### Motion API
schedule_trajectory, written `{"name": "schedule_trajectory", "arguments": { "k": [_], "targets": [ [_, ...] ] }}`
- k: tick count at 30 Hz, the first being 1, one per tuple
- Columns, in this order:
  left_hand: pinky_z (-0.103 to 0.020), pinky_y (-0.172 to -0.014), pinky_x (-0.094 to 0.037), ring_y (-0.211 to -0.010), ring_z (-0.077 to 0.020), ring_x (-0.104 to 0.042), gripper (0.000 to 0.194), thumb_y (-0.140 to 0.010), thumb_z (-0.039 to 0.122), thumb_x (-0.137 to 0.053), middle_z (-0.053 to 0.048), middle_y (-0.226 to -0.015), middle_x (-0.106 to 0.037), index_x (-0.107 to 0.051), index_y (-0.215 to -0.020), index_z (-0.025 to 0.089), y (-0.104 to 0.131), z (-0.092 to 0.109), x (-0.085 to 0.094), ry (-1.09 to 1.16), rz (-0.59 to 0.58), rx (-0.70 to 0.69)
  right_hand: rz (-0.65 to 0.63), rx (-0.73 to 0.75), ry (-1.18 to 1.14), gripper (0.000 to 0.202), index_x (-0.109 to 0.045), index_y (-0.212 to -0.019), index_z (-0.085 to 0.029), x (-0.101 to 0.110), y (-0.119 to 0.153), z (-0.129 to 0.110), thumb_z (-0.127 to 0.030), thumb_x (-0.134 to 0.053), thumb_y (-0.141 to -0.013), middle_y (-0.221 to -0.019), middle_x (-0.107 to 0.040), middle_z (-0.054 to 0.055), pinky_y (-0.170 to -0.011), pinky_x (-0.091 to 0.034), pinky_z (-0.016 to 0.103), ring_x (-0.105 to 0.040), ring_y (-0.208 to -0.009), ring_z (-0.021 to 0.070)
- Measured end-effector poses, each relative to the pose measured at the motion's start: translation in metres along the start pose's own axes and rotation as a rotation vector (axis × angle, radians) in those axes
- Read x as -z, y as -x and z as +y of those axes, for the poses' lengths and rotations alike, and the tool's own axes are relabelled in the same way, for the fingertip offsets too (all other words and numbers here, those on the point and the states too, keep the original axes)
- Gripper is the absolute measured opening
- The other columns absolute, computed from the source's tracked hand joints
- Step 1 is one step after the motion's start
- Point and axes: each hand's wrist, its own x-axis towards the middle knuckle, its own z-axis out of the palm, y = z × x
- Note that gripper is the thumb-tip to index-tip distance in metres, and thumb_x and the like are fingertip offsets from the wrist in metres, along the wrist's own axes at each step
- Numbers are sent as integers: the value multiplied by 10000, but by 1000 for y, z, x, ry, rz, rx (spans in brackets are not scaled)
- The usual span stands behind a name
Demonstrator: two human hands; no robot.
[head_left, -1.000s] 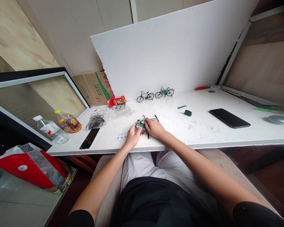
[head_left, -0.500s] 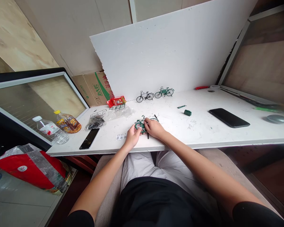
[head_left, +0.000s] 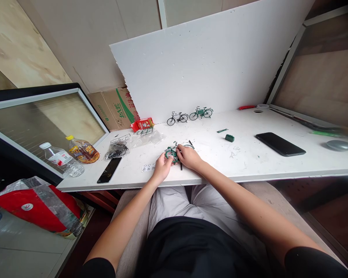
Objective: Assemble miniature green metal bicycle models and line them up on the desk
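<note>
Near the table's front edge I hold a small green model bicycle [head_left: 170, 151] between both hands. My left hand [head_left: 163, 164] is closed on its left end, around a wheel. The fingers of my right hand [head_left: 187, 156] pinch the bicycle's middle and hide part of it. Just behind my right hand lies a dark wheel-like part [head_left: 190, 145]. A thin black stick [head_left: 181, 166] lies beneath that hand, and a small printed paper [head_left: 147, 167] lies left of my left hand.
Two finished-looking model bicycles, one black [head_left: 177, 118] and one green [head_left: 201, 112], stand at the back. A green block [head_left: 229, 138] and a black phone [head_left: 280, 144] lie to the right. Bottles [head_left: 83, 150], another phone [head_left: 109, 170] and bagged parts [head_left: 116, 150] are on the left.
</note>
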Motion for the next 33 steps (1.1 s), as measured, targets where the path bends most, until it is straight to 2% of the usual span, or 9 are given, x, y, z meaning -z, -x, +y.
{"name": "schedule_trajectory", "arguments": {
  "k": [12, 33],
  "targets": [
    [-329, -770, -599, -837, -223, -763, 297, -969, 390, -657, -95, -964, -749, -651, -1149, 154, 1, 3, 0, -7, -9, -2, -1, 0, 14, 347, -616, -1209, -156, 0, -1, 0, -305, -315, -1121, -1044, -780, 139, -700, -364, 318, -697, -877, 250],
    [-326, -769, -597, -826, -216, -758, 322, -963, 431, -682, -95, -967, -762, -647, -1131, 159, -2, -3, 1, -11, -4, 4, -13, -26, -2, 352, -629, -1216, -162, 2, 1, -3, -318, -326, -1125, -1067, -782, 131, -719, -372, 319, -697, -901, 251]
  ]
}}
